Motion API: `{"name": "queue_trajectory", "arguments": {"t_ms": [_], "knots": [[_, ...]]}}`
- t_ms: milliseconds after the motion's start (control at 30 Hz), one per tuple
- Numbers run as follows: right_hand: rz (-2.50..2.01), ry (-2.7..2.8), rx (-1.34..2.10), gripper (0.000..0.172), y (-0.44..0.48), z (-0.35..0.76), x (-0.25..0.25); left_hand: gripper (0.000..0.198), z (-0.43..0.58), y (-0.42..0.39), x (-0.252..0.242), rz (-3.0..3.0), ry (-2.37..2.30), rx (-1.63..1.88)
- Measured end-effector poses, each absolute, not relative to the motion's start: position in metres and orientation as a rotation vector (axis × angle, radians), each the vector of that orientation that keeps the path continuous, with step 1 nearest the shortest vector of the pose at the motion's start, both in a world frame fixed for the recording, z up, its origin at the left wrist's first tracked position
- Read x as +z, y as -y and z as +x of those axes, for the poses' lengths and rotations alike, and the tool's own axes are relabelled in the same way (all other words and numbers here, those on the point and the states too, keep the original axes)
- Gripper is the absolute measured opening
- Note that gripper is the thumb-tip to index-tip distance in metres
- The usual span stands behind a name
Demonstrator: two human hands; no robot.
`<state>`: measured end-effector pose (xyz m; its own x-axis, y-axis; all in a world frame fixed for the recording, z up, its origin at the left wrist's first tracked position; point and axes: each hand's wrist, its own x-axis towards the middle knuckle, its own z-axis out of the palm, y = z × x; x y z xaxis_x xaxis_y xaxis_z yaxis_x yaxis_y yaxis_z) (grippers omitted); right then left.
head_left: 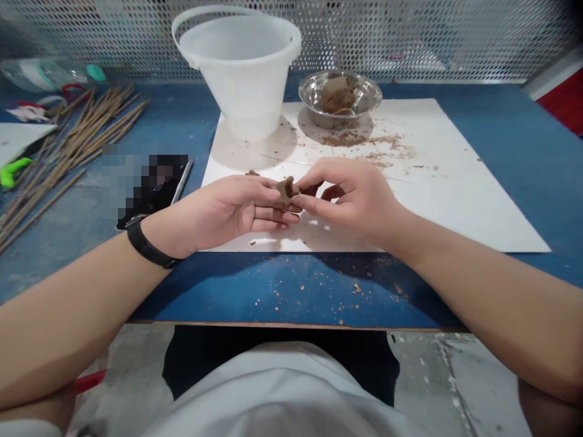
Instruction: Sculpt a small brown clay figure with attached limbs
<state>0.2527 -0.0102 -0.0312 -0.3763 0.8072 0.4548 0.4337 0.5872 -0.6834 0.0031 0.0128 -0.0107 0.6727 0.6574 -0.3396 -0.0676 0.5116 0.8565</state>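
Note:
A small piece of brown clay, hollowed like a tiny cup, is held up over the white board. My left hand lies palm up beneath it, its thumb and fingers closed about the clay's left side. From the right, my right hand pinches the clay's edge between thumb and forefinger. Another small bit of clay lies on the board just behind my left hand. Part of the clay's underside is hidden by my fingers.
Behind stand a white bucket and a steel bowl with a clay lump. At left lie a phone, several thin sticks and a plastic bottle. Crumbs dot the blue table near its front edge.

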Motion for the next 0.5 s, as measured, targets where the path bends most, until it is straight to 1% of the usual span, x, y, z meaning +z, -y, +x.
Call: {"name": "queue_trajectory", "arguments": {"t_ms": [267,500], "knots": [[-0.928,2.086,0.599,0.011,0.008,0.2559,-0.0333,0.02,0.0015,-0.0127,-0.0129,0.929,-0.722,0.502],[-0.903,2.08,0.581,0.01,0.0076,0.2559,-0.0352,0.02,0.0033,-0.0119,-0.0111,0.941,-0.729,0.538]]}}
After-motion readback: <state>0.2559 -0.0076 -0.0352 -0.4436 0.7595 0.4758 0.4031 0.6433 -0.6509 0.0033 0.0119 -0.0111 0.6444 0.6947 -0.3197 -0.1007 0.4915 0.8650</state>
